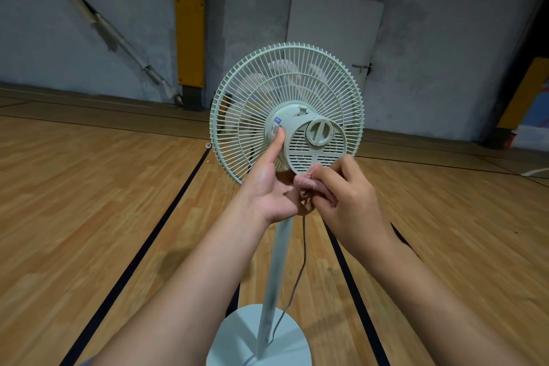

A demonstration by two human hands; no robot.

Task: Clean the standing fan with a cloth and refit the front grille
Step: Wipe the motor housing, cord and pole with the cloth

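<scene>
A pale green standing fan (286, 104) faces away from me, so I see its rear grille (237, 110) and the motor housing (309, 140) with a round knob. My left hand (269, 184) holds the housing from below, its thumb pressed up against the housing's left side; the fingers are hidden underneath. My right hand (347, 196) grips a crumpled pink cloth (306, 181) against the lower edge of the housing. The blades show faintly through the grille. Whether a front grille is fitted cannot be told from here.
The fan's pole (274, 270) runs down to a round base (258, 339), with the power cord (298, 270) hanging beside it. Wooden court floor (89, 202) with black lines lies all around. A grey wall (430, 53), a white board and yellow padding stand behind.
</scene>
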